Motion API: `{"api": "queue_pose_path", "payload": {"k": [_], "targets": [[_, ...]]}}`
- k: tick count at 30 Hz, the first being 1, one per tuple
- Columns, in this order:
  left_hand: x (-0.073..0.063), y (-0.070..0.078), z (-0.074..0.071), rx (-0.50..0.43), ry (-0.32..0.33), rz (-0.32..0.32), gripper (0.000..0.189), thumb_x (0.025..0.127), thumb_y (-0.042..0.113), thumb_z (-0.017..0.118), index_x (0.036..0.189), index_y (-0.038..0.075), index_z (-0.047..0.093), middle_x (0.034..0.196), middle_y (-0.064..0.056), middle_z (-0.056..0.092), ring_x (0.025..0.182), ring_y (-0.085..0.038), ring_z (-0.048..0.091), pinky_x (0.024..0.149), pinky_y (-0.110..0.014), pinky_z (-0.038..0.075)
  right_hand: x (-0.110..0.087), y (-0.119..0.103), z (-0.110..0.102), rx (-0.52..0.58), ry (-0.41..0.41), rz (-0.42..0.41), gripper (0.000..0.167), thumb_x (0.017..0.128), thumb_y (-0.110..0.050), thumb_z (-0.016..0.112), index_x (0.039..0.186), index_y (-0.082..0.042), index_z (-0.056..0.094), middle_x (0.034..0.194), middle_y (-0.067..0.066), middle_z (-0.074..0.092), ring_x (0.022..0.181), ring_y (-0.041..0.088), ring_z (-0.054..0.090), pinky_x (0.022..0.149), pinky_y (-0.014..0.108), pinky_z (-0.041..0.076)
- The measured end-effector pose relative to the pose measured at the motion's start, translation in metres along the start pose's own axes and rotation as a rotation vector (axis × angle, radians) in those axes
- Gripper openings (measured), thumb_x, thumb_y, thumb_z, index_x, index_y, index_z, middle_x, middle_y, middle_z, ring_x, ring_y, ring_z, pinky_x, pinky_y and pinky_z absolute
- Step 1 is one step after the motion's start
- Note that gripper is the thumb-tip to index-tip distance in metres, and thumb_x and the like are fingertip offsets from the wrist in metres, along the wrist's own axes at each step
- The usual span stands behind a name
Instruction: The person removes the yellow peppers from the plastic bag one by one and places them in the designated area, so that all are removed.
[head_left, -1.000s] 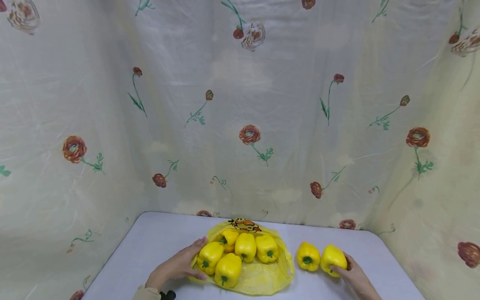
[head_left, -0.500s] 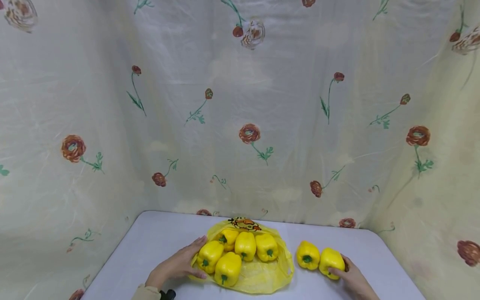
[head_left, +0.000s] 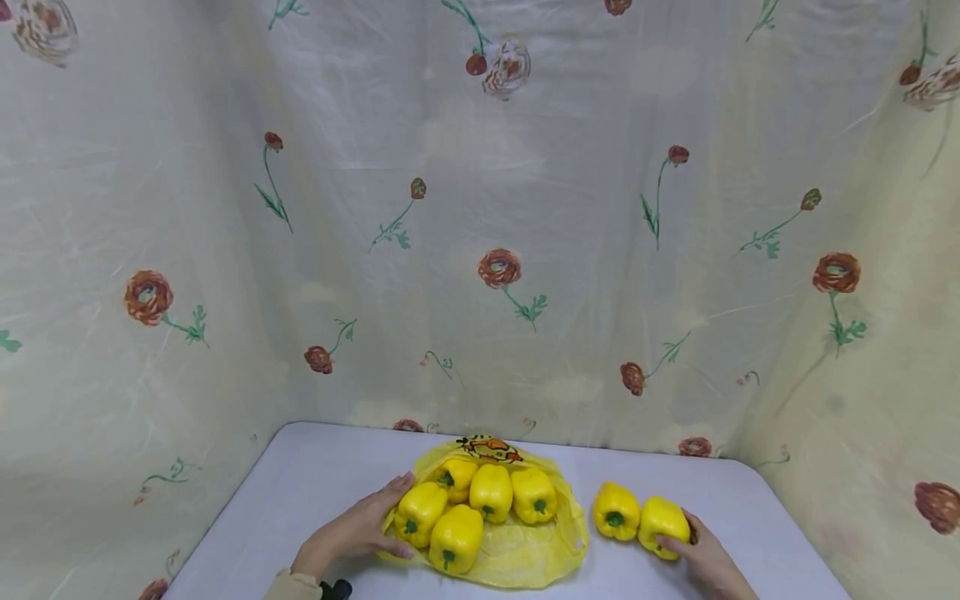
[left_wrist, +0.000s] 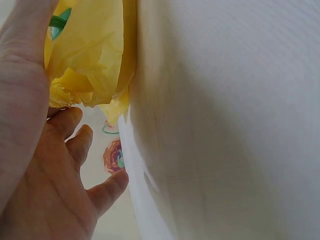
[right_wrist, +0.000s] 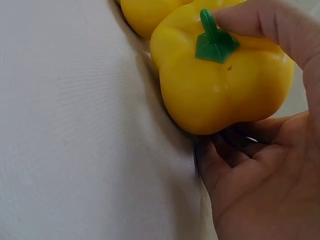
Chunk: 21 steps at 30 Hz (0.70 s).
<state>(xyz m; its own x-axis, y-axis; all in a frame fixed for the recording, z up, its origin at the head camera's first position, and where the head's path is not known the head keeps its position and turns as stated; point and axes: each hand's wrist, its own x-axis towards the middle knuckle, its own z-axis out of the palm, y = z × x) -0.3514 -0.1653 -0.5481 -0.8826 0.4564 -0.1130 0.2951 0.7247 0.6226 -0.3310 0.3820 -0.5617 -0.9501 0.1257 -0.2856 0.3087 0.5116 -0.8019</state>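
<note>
at the near edge, the left hand (head_left: 363, 525) lay spread around the left side of a thin yellow plastic bag (head_left: 536, 554), its fingers loosely extended; whether it pinched any film could not be told. opposite, the right hand (head_left: 703, 550) was half closed around a yellow bell pepper (head_left: 663, 525) on the white tabletop (head_left: 330, 458), its thumb beside the green stem (right_wrist: 215, 42) and its fingers curled behind the far side. that pepper seemed light and stiff, its glossy skin likely a little slippery; a broad grip across the lobed sides, thumb against fingers, looked surest, while the stem seemed a poor handle. just beside it, a second bell pepper (head_left: 617, 508) sat outside the bag and called for the same hold. five more bell peppers (head_left: 491, 493) rested within the bag's mouth, apt to roll if the limp film, soft and probably easy to tear, were tugged. beyond the table hung a floral-printed cloth (head_left: 585, 317).
</note>
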Motion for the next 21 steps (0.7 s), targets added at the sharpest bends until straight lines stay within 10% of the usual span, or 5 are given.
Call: {"api": "queue_pose_path", "payload": {"k": [14, 21], "targets": [[-0.0008, -0.0007, 0.0008, 0.003, -0.004, 0.001, 0.115, 0.067, 0.06, 0.076, 0.156, 0.017, 0.017, 0.162, -0.007, 0.016, 0.148, -0.034, 0.019, 0.117, -0.06, 0.021, -0.0043, -0.0011, -0.0005, -0.005, -0.018, -0.009, 0.118, 0.084, -0.062, 0.061, 0.148, 0.012, -0.005, 0.15, 0.041, 0.004, 0.137, 0.057, 0.01, 0.114, 0.064, 0.015], [0.0017, -0.0008, 0.0003, -0.001, -0.002, -0.03, 0.117, 0.064, 0.062, 0.076, 0.156, 0.019, 0.016, 0.163, -0.005, 0.015, 0.149, -0.033, 0.018, 0.118, -0.059, 0.02, -0.0031, -0.0006, -0.004, -0.057, -0.015, -0.054, 0.117, 0.089, -0.074, 0.037, 0.144, 0.013, -0.018, 0.15, 0.04, -0.006, 0.139, 0.057, 0.0, 0.115, 0.063, 0.005]]}}
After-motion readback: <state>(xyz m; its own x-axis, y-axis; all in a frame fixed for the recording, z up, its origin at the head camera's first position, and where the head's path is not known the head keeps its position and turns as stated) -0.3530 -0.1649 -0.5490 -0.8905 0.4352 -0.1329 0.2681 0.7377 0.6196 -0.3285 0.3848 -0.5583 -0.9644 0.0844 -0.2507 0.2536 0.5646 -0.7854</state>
